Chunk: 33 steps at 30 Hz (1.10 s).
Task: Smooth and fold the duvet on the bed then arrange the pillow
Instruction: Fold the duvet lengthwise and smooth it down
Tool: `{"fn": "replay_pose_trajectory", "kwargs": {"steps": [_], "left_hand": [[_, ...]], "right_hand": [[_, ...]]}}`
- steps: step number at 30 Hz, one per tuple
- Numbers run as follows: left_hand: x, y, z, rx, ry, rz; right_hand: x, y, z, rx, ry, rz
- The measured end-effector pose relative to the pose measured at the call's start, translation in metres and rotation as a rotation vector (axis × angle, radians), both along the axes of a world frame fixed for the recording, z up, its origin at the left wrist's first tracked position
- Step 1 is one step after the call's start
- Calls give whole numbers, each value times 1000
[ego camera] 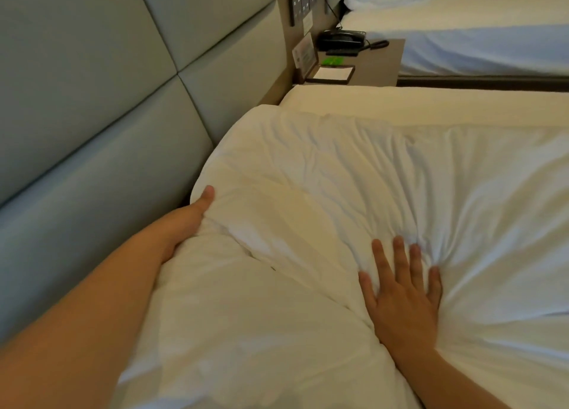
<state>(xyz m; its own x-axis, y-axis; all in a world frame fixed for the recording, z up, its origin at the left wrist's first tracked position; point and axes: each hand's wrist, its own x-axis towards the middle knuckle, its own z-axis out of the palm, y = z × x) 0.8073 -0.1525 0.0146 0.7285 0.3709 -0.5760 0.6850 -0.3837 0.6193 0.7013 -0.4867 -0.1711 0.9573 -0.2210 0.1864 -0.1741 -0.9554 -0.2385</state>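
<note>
A white, wrinkled pillow (277, 193) lies at the head of the bed against the padded headboard (92, 100). My left hand (191, 217) is tucked behind the pillow's left edge, thumb on top, fingers hidden between pillow and headboard. With fingers spread, my right hand (403, 294) presses flat on the pillow's right side, and creases fan out from the fingertips. The white duvet (492, 223) spreads to the right under and beyond the pillow. Along the far side shows a cream strip of the bed's sheet (400, 100).
A bedside table (378, 66) stands beyond the bed, with a black telephone (338, 40), a notepad tray (332, 73) and a green card. A wall switch panel (303, 3) sits above it. A second bed (477, 32) with white bedding is farther back.
</note>
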Motion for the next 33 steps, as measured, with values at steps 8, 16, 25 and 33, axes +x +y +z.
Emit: {"fn": "replay_pose_trajectory", "kwargs": {"steps": [8, 16, 25, 33], "left_hand": [[-9, -30, -3, -395, -65, -69], [-11, -39, -20, 154, 28, -167], [7, 1, -24, 763, 192, -399], [-4, 10, -43, 452, -235, -104]], "right_hand": [[1, -1, -6, -4, -78, 1], [-1, -2, -8, -5, -111, 9], [-6, 0, -1, 54, -94, 18], [-2, 0, -3, 48, -123, 25]]}}
